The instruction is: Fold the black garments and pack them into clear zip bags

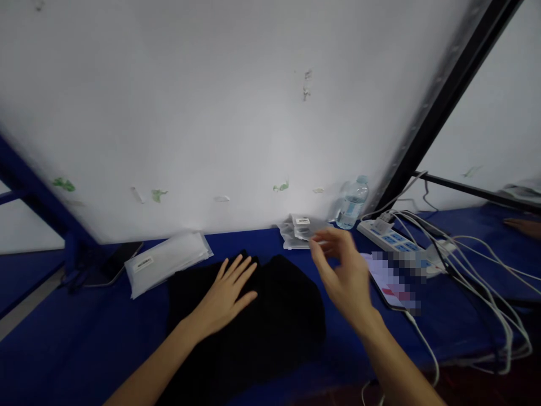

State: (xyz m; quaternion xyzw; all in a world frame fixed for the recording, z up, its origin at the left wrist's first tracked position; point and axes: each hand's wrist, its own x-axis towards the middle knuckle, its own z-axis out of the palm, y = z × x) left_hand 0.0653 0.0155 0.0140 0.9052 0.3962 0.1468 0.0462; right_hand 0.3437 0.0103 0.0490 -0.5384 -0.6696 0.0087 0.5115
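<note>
A black cloth item (279,316) lies in front of me on the blue table. My left hand (226,296) rests flat on its upper left part with the fingers spread. Raised just right of the cloth is my right hand (344,270), its fingers curled with a gap between thumb and fingertips and nothing visible in it. Behind that hand, a small clear packet with a label (291,232) sits against the wall. To the left of the cloth lies a flat frosted plastic package with a barcode label (169,259).
A water bottle (353,204), a white power strip (393,239), a lit phone (389,282) and several white cables (486,282) lie at the right. A dark phone (120,262) is at the left. Another person's hand (524,227) shows at the far right edge.
</note>
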